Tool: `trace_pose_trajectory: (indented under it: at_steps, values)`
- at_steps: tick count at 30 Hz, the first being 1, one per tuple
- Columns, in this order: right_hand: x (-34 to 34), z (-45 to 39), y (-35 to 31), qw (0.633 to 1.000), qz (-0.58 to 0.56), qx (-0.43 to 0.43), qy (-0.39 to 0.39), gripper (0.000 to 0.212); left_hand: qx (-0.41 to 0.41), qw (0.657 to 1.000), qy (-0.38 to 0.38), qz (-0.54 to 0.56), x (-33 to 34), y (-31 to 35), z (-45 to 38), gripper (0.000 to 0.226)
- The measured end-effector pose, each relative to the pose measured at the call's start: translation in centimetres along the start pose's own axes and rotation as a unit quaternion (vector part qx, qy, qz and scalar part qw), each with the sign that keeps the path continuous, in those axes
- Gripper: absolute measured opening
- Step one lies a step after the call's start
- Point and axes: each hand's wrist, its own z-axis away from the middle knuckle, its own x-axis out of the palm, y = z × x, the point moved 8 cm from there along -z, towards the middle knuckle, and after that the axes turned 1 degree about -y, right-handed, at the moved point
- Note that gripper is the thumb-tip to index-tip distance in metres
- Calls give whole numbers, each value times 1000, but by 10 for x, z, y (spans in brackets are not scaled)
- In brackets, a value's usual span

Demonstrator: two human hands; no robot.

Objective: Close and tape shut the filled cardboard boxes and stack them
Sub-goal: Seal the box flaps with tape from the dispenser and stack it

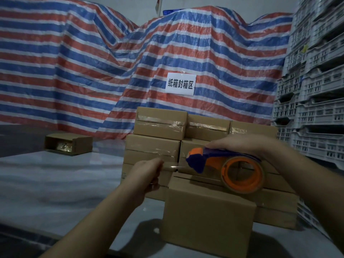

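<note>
Head view: you stretch tape over the plain brown cardboard box [206, 211] at the near edge of the grey table [55, 183].
Your right hand [242, 146] grips the orange-and-purple tape dispenser [223, 164] above the box while your left hand [147, 170] seems to pinch the clear tape's [173, 167] free end, taut enough to lay flat. Taped brown boxes [160, 123] stand stacked just behind, within easy reach for stacking.
</note>
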Motion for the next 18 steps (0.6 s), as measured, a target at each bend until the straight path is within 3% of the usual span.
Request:
trace_pose_trajectory:
  at_steps: [5,18]
  values:
    - [8,-4,-10,999,46,14,-22,53,-36,999,-24,-21,-7,-18,-3,33]
    - [16,-10,-25,992,116,39,-29,46,-71,997,-22,-18,-3,-57,3,31]
